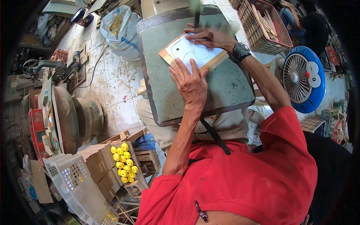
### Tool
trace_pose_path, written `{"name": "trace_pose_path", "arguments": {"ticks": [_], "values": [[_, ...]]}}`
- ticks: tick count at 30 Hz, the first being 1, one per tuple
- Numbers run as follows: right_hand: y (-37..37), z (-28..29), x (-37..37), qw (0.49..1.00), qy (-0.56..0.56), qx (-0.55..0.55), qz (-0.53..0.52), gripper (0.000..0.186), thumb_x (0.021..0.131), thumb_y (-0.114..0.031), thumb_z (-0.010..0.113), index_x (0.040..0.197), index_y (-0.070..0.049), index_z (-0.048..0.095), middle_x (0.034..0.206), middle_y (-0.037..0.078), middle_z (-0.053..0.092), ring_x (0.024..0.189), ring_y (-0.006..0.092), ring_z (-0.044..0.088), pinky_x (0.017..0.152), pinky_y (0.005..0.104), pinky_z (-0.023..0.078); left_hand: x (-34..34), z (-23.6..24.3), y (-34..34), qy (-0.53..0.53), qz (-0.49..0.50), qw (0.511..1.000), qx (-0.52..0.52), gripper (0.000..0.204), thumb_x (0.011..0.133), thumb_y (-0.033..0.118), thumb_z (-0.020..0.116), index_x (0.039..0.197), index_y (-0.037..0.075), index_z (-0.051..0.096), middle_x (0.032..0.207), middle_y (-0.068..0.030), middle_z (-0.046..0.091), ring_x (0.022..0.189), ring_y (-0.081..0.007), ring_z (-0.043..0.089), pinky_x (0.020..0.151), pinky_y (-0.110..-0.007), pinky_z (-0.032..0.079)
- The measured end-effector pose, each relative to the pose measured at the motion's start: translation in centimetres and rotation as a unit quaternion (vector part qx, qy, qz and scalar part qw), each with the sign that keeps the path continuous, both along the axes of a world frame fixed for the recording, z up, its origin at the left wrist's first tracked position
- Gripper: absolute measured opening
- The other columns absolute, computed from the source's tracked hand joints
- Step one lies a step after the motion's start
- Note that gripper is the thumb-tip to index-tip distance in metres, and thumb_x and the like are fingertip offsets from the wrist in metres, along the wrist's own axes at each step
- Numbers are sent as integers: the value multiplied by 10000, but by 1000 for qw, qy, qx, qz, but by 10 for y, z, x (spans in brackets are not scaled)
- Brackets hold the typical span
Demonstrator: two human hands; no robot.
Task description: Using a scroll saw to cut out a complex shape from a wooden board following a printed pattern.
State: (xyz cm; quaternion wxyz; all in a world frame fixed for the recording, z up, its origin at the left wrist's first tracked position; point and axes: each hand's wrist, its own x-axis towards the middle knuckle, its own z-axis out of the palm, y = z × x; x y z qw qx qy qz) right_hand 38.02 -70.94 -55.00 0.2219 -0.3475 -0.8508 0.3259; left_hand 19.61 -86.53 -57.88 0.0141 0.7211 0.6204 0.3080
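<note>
A wooden board (216, 62) lies on the green metal machine table (176, 101). On the board is a white paper sheet (187, 50) with a curved outline drawn on it and a dark round spot near its left end. My left hand (190, 84) rests with its fingers spread on the near edge of the paper. Across the far side of the board lies my right hand (212, 39), fingers stretched out flat, a dark watch on its wrist. A dark upright machine part (197, 17) comes down just beyond the right fingers; its lower end is hidden.
A white sack (120, 33) stands left beyond the table. Wooden strips fill a crate (258, 35) at the far right, near a blue fan (303, 78) and another person (313, 28). Stacked boards (99, 168), yellow round pieces (125, 163) and a white crate (80, 191) are at lower left.
</note>
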Motion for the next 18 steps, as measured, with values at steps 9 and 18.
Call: {"name": "trace_pose_path", "arguments": {"ticks": [9, 18], "values": [[5, -5, 2, 990, -57, 128, -24, 430, 964, -178, 634, 1393, -200, 610, 1576, 44, 427, 1497, 248, 308, 1228, 406, 290, -1, -2, 4, -13, -18, 1000, 7, 678, 809, 382, 802, 1368, 80, 567, 1522, -348, 348, 1317, -660, 351, 1085, -654, 359], [-6, -5, 0, 996, 6, 53, -65, 408, 949, -125, 663, 1352, -187, 643, 1523, 17, 499, 1459, 224, 379, 1191, 351, 356, -12, -4, 9, -8, -49, 999, 21, 654, 834, 382, 776, 1371, 77, 564, 1513, -354, 352, 1313, -651, 352, 1087, -649, 348]]}}
